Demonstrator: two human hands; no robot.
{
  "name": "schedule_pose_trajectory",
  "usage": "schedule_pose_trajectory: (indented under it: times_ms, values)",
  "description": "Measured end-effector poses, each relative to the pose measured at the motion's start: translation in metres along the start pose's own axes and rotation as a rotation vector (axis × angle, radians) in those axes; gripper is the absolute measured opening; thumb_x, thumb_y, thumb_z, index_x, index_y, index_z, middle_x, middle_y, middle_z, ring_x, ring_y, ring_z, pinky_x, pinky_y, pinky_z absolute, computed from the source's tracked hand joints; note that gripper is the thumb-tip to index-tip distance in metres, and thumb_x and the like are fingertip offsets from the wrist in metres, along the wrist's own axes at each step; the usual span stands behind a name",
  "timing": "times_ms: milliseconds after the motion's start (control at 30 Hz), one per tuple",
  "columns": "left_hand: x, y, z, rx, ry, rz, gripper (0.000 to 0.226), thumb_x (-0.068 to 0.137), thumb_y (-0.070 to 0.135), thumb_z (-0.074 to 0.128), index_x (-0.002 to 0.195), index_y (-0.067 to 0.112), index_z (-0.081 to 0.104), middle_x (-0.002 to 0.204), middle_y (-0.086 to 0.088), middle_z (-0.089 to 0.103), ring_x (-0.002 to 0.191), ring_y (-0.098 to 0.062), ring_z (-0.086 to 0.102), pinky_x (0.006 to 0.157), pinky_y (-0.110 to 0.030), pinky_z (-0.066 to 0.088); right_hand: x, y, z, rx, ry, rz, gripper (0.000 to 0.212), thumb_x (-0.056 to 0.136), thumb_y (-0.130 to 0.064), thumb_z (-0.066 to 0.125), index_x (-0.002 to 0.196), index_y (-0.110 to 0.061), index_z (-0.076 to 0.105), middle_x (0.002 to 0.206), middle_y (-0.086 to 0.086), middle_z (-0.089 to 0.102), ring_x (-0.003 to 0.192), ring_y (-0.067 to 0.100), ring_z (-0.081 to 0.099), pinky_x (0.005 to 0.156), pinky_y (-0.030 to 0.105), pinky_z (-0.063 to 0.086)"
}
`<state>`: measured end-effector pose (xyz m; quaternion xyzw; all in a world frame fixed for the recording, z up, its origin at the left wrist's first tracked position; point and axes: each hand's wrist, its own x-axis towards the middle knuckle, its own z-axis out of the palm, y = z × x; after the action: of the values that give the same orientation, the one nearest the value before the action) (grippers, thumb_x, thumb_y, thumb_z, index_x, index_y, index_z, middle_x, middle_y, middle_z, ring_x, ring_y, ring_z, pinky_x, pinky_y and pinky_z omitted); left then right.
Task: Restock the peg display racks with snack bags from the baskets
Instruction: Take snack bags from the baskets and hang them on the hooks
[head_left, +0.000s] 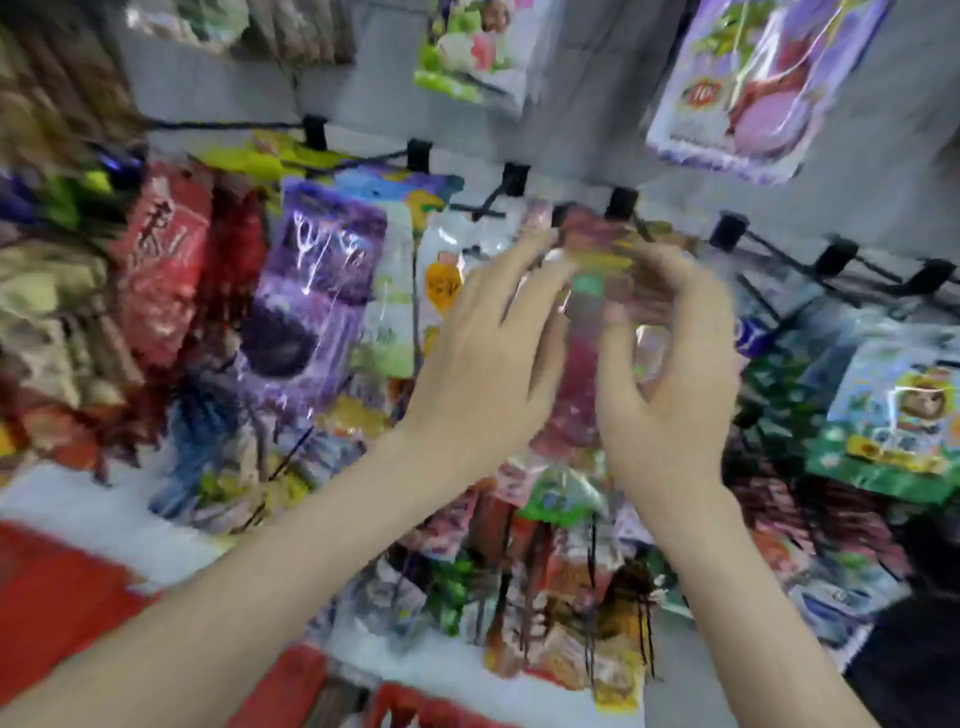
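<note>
Head view: the whole picture is smeared, so I can only make out broad detail. Both hands are raised to the row of black pegs (621, 202) on the grey back panel (571, 104), with a snack bag (587, 332) between them. The bag is narrow and mostly red-pink, with a pale green patch near the top and clear glossy film at its edges. Its top edge sits just under a peg.

My right hand (670, 395) has its fingers curled round the bag's right side. My left hand (483, 364) reaches in with long, nearly straight fingers whose tips lie on the upper left corner. I cannot tell if its thumb pinches.

A red bag (166, 260) at left carries large white characters that I cannot read. Beside it hangs a purple bag (311, 291) with a dark round picture. A lilac pack (753, 88) at upper right bears a small red-and-yellow badge, also illegible.

Left of the hands the pegs are crowded with bags. To the right, black rods (831, 260) jut out with grey panel showing between them, above a green bag (893, 415).
</note>
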<state>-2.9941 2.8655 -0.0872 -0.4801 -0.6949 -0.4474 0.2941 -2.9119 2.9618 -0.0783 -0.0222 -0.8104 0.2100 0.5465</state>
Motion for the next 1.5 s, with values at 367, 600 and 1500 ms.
schedule_pose_trajectory:
  times_ms: [367, 600, 1500]
  values:
    - [-0.368, -0.029, -0.023, 0.228, -0.568, -0.853, 0.038, 0.083, 0.019, 0.042, 0.116, 0.008, 0.058, 0.106, -0.012, 0.062, 0.094, -0.032, 0.062, 0.079, -0.036, 0.05, -0.318, -0.007, 0.091, 0.146, -1.142, 0.487, 0.03, 0.094, -0.011, 0.048, 0.122, -0.003, 0.055, 0.114, 0.014, 0.057, 0.109, 0.032, 0.054, 0.092, 0.037, 0.04]
    - [-0.596, -0.058, 0.002, 0.265, -0.833, -1.236, 0.036, 0.074, 0.02, 0.046, 0.1, 0.006, 0.066, 0.089, -0.014, 0.066, 0.065, -0.035, 0.065, 0.051, -0.036, 0.055, -0.529, 0.052, 0.102, -0.013, -1.632, 0.617, 0.032, 0.097, -0.007, 0.047, 0.127, -0.008, 0.054, 0.125, 0.012, 0.055, 0.118, 0.028, 0.051, 0.098, 0.031, 0.037]
    - [-0.887, -0.188, 0.307, -0.139, -0.726, -1.597, 0.022, 0.088, 0.011, 0.062, 0.1, 0.003, 0.046, 0.092, -0.02, 0.06, 0.086, -0.033, 0.06, 0.058, -0.031, 0.03, -0.891, 0.296, 0.249, -0.223, -1.772, 0.354, 0.017, 0.087, -0.018, 0.065, 0.096, -0.003, 0.064, 0.1, 0.005, 0.057, 0.112, 0.029, 0.038, 0.084, 0.033, 0.02]
